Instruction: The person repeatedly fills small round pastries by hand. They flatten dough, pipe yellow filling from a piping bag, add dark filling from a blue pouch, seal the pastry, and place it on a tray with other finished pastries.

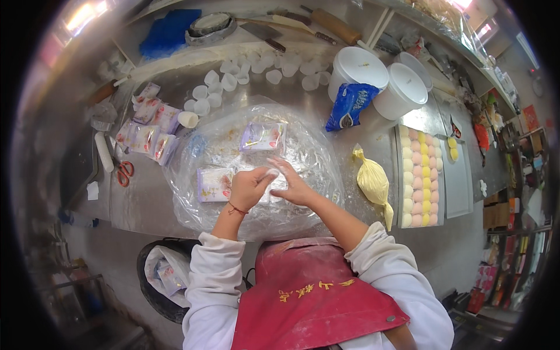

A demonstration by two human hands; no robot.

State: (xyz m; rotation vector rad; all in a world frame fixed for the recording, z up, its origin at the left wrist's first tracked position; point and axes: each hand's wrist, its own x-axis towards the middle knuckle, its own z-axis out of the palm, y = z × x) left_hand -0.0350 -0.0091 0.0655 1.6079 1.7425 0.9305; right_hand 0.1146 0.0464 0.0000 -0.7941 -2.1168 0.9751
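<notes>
My left hand (248,185) is curled closed above a large clear plastic bag (318,169) spread on the metal table. Whatever its fingers hold, if anything, is hidden. Close on its right, my right hand (295,188) has its fingers stretched out and the thumb apart; I see nothing held in it. A white-and-purple packet (213,185) with red print lies on the plastic beside my left hand. Another such packet (263,137) lies farther back on the plastic. White powdery smears mark the sheet around them.
Several packets (144,139) pile at left near red-handled scissors (124,174). Small white cups (229,81) scatter behind. White buckets (360,70), a blue bag (351,106), a yellow-filled piping bag (372,178) and a tray of coloured balls (416,181) stand right. A lined bin (157,251) sits below.
</notes>
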